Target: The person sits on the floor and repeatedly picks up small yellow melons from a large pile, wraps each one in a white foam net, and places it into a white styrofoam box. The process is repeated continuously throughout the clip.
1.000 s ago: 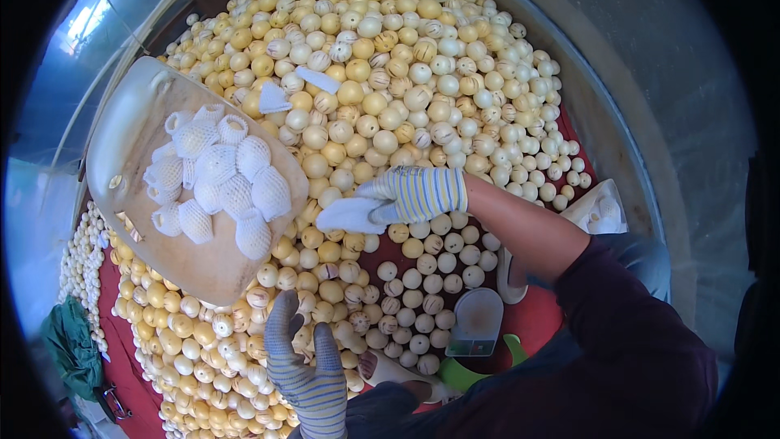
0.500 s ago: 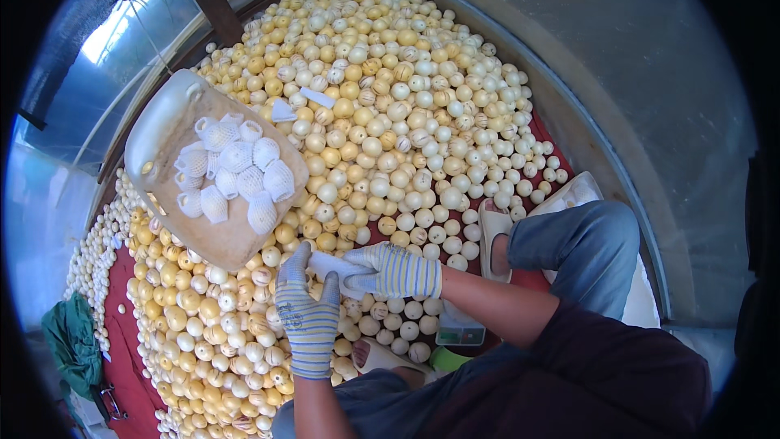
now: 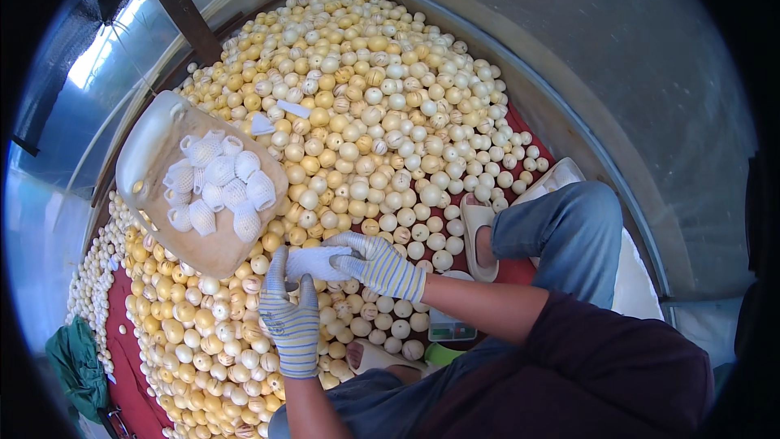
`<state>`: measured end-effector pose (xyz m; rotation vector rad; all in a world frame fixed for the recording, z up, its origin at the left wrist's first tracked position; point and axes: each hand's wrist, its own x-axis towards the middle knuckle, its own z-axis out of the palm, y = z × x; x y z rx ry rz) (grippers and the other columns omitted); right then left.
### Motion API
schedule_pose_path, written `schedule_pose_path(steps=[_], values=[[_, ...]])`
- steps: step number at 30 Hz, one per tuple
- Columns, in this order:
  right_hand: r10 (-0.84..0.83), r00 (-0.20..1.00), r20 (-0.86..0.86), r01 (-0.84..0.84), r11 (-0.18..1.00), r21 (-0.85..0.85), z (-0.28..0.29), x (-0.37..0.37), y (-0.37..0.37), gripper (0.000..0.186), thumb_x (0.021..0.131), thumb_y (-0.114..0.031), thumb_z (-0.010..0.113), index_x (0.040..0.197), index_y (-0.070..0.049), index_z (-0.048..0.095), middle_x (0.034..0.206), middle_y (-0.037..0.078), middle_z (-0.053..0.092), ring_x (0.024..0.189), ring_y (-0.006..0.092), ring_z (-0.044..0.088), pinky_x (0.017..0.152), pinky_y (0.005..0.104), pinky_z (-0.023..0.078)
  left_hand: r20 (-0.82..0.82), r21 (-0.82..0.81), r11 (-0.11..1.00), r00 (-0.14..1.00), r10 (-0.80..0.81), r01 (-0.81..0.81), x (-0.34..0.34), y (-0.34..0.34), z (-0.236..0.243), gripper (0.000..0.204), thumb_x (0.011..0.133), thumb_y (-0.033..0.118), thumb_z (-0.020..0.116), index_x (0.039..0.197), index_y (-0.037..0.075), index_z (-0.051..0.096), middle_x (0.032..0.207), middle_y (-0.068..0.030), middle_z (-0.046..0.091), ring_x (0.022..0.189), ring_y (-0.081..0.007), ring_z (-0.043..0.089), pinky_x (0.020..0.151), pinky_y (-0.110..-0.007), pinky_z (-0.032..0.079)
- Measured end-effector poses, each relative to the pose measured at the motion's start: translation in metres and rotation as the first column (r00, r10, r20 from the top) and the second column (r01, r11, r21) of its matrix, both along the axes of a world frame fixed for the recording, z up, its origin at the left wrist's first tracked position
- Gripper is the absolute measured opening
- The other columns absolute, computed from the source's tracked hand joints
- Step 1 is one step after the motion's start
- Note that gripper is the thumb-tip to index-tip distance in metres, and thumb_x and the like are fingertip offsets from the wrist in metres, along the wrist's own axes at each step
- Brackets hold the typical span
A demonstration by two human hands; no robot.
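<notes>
A white foam net sleeve is stretched between my two gloved hands, above the pile of round yellow and cream fruit. My right hand, in a grey glove with yellow and blue stripes, pinches the sleeve's right end. At its left end, the thumb and fingers of my left hand lie on either side of the foam. Whether a fruit is inside the sleeve cannot be seen. Close by on the left, a shallow tan tub holds several fruits in white foam nets.
Loose white foam pieces lie on the pile. A small scale and a green object sit by my legs. Red cloth shows at left beside a dark green bag. A low grey wall curves along the right.
The whole view has shifted a little, so the tub and pile appear further left. More of the foam sleeve now shows between my hands, which stay at its two ends.
</notes>
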<state>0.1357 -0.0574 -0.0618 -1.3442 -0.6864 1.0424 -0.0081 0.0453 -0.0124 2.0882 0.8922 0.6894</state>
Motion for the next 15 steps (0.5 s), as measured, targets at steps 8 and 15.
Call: schedule_pose_path(steps=[8,15], values=[[0.07,0.964,0.258,-0.071,0.997,-0.003,-0.008,-0.005,-0.003,0.035,0.096,-0.024,0.056,0.128,-0.008,0.055,0.104,0.019,0.067,0.093,0.0237,0.068,0.081,0.0342,0.053,0.193,-0.708,0.661,0.968,-0.158,0.25,-0.006,0.003,0.009,0.056,0.08,-0.01,0.059,0.134,0.0,0.05,0.114,-0.0083,0.062,0.092,-0.0093,0.061,0.063,-0.019,0.052],[0.5,0.716,0.487,-0.196,0.813,-0.548,-0.156,0.037,0.024,0.045,0.095,-0.034,0.049,0.133,-0.008,0.047,0.13,0.018,0.052,0.111,0.0367,0.057,0.095,0.0475,0.046,-0.159,-0.476,0.862,0.948,-0.276,0.171,-0.018,0.017,-0.048,0.039,0.087,-0.005,0.056,0.125,0.001,0.058,0.11,-0.0094,0.067,0.091,-0.0078,0.062,0.063,-0.019,0.051]])
